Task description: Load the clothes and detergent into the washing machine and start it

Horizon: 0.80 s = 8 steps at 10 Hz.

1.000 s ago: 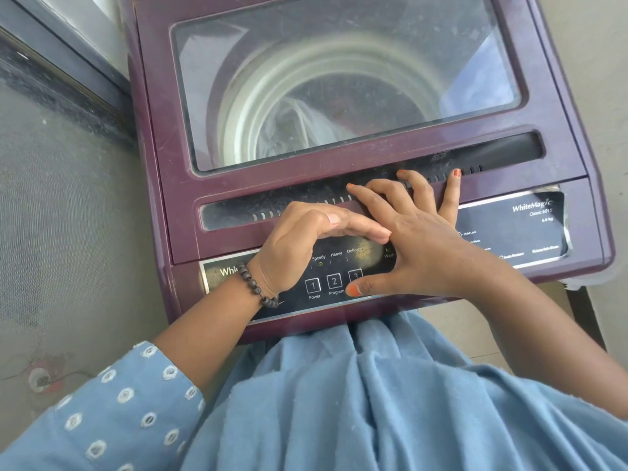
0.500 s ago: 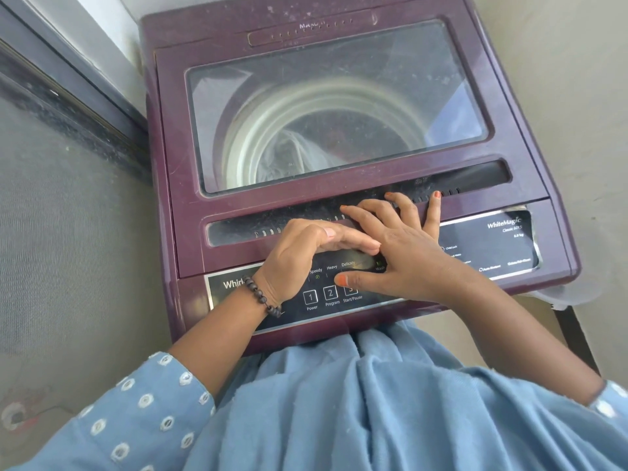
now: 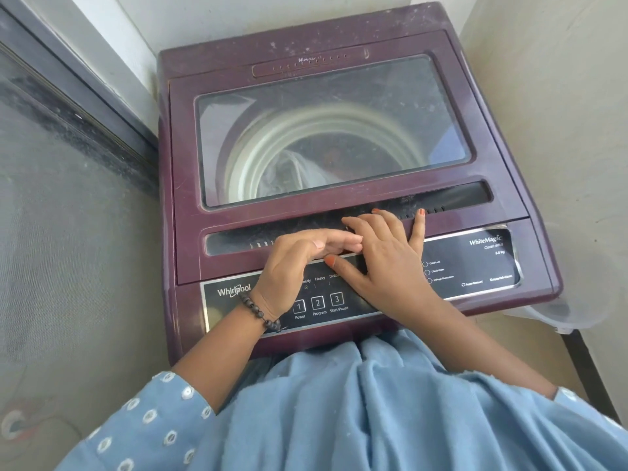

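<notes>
- Your view has pulled back over the last second: more of the washer (image 3: 339, 171) shows now, back edge and both walls included, while your hands have stayed nearly where they were on its front.
- Your right hand (image 3: 384, 260) lies flat, fingers straight and spread onto the dark handle strip (image 3: 452, 195), thumb pointing toward 9 o'clock. It holds nothing.
- Your left hand (image 3: 299, 263) rests beside it, fingers extended toward 3 o'clock and meeting the right hand's knuckles; it also grips nothing. A bead bracelet (image 3: 260, 311) sits at that wrist.
- Below your hands, at 6 o'clock, the panel (image 3: 475, 266) shows buttons 1 Power, 2 Program, 3 Start/Pause (image 3: 337, 299), none touched.
- The lid (image 3: 333, 130) is down; through its window you can see pale cloth (image 3: 299, 168) in the drum. Detergent cannot be made out.
- Loading looks done to me, and whether the cycle has begun is unclear; pressing Start/Pause may remain.
- The washer fills a corner: pale wall at 12 and 3 o'clock, a mesh door (image 3: 68, 232) at 9, a white tub (image 3: 543, 317) at 4.
</notes>
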Tool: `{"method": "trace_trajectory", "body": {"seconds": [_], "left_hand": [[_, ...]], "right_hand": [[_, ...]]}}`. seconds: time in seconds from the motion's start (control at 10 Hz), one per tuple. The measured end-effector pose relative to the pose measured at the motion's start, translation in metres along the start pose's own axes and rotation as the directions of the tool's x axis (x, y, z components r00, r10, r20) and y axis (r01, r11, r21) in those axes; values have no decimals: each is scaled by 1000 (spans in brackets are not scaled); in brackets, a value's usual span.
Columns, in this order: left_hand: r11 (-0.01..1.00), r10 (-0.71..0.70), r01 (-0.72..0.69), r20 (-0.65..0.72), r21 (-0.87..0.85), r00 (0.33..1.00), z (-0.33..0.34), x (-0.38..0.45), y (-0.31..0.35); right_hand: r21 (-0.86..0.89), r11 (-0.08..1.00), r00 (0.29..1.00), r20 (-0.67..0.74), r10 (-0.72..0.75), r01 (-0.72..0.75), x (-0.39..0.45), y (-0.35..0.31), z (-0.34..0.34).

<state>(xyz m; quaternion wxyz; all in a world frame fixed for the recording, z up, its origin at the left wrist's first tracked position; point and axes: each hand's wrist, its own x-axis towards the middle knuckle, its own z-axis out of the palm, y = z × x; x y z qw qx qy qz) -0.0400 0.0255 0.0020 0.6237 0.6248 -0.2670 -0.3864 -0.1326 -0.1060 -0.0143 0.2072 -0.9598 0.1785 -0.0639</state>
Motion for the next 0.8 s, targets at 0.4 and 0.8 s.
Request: {"method": "trace_trajectory", "body": {"seconds": [0.4, 0.8], "left_hand": [[773, 184, -14, -204, 634, 962, 39, -9, -3], [219, 260, 384, -433, 897, 863, 51, 2, 2]], "right_hand": [[95, 976, 980, -31, -195, 198, 10, 24, -26], [-164, 957, 966, -58, -251, 238, 19, 43, -33]]}}
